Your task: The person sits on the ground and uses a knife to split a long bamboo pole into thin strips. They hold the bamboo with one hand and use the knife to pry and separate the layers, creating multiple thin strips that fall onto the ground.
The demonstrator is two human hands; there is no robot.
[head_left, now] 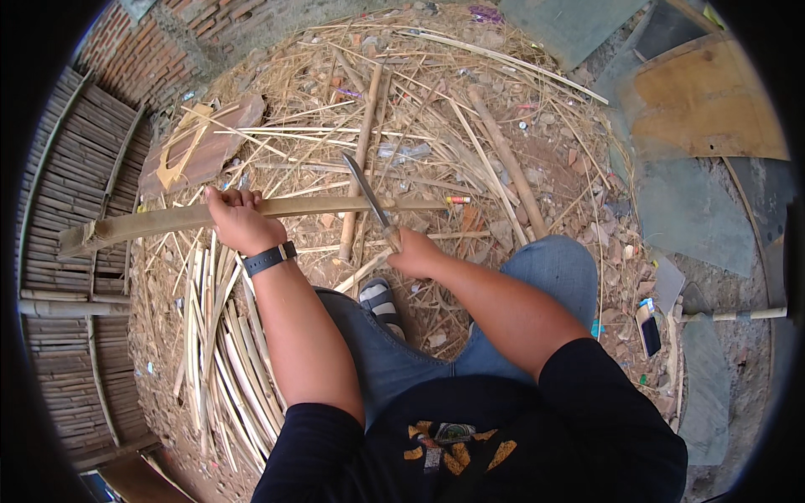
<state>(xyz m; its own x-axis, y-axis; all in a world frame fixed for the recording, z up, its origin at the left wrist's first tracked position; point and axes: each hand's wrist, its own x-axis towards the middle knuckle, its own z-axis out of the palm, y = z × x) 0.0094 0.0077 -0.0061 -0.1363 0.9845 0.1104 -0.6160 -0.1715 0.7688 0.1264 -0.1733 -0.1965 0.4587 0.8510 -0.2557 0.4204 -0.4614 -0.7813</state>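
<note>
My left hand (pixel 243 220) is wrapped round a long split bamboo piece (pixel 314 206), which reaches from the far left across to the middle of the view. In my right hand (pixel 412 254) is the handle of a long-bladed knife (pixel 366 189), its tip pointing up and to the left. The blade crosses the bamboo piece to the right of my left hand; whether it touches or cuts into it, I cannot tell. My left fingers curl over the top of the bamboo.
A heap of split bamboo strips (pixel 231 360) lies to the left of my legs. Two bamboo poles (pixel 507 159) and many loose strips cover the littered ground ahead. A bamboo-slat wall (pixel 67 184) stands at left, grey sheets (pixel 692 214) at right, with a phone (pixel 648 329) nearby.
</note>
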